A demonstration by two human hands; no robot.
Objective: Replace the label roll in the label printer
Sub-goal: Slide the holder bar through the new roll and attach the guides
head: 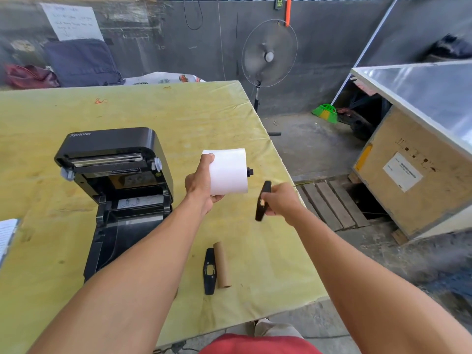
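A black label printer (115, 185) sits on the yellow table (178, 116) with its lid raised and its roll bay showing. My left hand (201, 185) grips a full white label roll (228, 171) above the table, right of the printer. A black spindle tip (249, 171) pokes out of the roll's right end. My right hand (279, 200) holds a flat black roll guide plate (263, 201) just right of that tip, apart from it. An empty brown cardboard core (221, 264) and a second black guide plate (210, 270) lie on the table near me.
The table's right edge (286, 169) runs just under my right hand, with concrete floor and a wooden pallet (332, 203) beyond. A standing fan (268, 54) is behind the table. A large wooden crate (413, 172) stands at right. Papers (6, 236) lie at the table's left edge.
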